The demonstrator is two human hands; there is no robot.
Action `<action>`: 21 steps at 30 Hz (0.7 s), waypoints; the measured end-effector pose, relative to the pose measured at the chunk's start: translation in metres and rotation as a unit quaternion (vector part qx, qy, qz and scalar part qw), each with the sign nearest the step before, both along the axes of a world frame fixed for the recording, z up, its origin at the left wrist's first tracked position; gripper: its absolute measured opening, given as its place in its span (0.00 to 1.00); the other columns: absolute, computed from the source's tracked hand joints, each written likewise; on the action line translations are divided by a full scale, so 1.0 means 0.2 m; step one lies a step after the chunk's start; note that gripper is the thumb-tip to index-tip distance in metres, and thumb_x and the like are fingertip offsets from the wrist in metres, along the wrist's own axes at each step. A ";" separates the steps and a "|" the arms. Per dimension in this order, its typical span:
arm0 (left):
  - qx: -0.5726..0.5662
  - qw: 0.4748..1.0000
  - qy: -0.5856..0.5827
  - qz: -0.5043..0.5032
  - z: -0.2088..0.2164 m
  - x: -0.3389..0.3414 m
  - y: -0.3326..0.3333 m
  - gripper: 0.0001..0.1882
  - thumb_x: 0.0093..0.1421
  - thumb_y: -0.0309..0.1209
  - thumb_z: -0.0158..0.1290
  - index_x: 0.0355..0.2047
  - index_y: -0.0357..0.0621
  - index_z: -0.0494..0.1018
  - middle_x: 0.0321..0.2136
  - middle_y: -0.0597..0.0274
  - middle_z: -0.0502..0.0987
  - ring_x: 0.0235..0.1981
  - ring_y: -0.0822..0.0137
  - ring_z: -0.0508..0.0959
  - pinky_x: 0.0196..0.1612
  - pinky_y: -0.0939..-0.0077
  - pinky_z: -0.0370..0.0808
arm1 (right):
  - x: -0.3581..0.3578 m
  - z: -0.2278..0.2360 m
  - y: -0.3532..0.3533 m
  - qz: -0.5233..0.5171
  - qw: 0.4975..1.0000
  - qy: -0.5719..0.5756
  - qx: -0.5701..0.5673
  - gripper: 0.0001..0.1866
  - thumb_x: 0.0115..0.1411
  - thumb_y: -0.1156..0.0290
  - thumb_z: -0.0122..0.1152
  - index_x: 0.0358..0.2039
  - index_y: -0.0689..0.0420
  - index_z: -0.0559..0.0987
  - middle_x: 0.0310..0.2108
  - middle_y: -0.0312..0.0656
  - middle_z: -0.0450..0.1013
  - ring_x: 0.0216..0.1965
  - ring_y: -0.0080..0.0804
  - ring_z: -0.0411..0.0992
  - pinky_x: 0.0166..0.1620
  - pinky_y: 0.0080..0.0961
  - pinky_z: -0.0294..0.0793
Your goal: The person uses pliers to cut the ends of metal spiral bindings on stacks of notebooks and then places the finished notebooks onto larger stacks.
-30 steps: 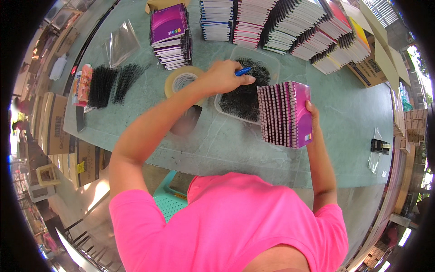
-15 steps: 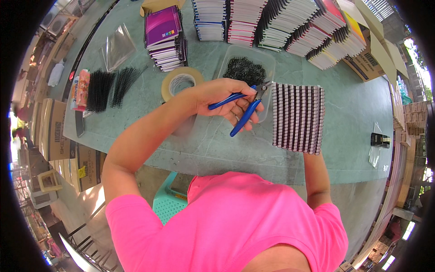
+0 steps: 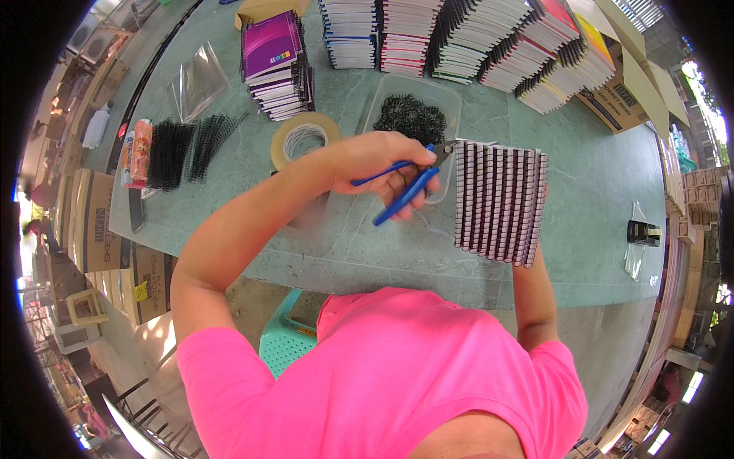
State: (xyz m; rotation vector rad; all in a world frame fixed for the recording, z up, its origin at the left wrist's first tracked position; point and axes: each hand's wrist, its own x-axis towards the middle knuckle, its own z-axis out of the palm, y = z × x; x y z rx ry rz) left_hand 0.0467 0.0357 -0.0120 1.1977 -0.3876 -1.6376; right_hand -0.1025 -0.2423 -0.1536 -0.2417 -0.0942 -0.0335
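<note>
My left hand (image 3: pixel 380 162) is closed around blue-handled wire cutters (image 3: pixel 407 197), their jaws by the upper left corner of a stack of spiral-bound notebooks (image 3: pixel 497 200). The stack's rows of black coils face up. My right forearm (image 3: pixel 534 287) reaches beneath the stack, and my right hand grips it from behind, with most of its fingers hidden. Just past the cutters sits a clear plastic tub (image 3: pixel 456 115) holding a heap of short black coil clippings (image 3: pixel 410 118).
A tape roll (image 3: pixel 305 145) lies beside my left forearm. Black binding coils (image 3: pixel 170 153) and a clear plastic sheet (image 3: pixel 200 79) are farther left. Purple notebooks (image 3: pixel 274 53) and several tall notebook piles (image 3: pixel 413 38) line the back, with an open carton (image 3: pixel 619 96). A tape dispenser (image 3: pixel 643 233) stands right.
The cutters' handles have come closer together in my left hand. The notebook stack has tilted slightly, its lower edge now slanting down to the right.
</note>
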 end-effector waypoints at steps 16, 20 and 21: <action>0.060 0.993 -0.099 -0.015 0.10 -0.06 -0.10 0.20 0.58 0.41 0.42 0.36 0.32 0.69 0.30 0.49 0.74 0.29 0.59 0.77 0.34 0.66 0.74 | 0.00 0.14 0.06 0.030 0.996 -0.079 -0.039 0.30 0.51 0.58 0.56 0.49 0.64 0.66 0.45 0.52 0.69 0.45 0.42 0.70 0.48 0.42 0.69; 0.015 0.661 -0.749 -0.026 0.02 -0.13 -0.12 0.21 0.58 0.41 0.42 0.35 0.30 0.69 0.29 0.50 0.74 0.28 0.62 0.77 0.32 0.71 0.73 | -0.01 0.12 0.05 0.020 0.997 -0.051 -0.060 0.29 0.50 0.57 0.57 0.48 0.64 0.68 0.44 0.50 0.70 0.42 0.42 0.71 0.47 0.40 0.71; 0.029 0.791 -0.611 -0.030 0.05 -0.10 -0.12 0.21 0.59 0.41 0.42 0.36 0.30 0.69 0.29 0.50 0.74 0.28 0.62 0.77 0.32 0.71 0.73 | -0.01 0.13 0.05 0.025 0.996 -0.054 -0.064 0.29 0.49 0.56 0.57 0.47 0.64 0.68 0.43 0.50 0.70 0.42 0.41 0.71 0.46 0.39 0.71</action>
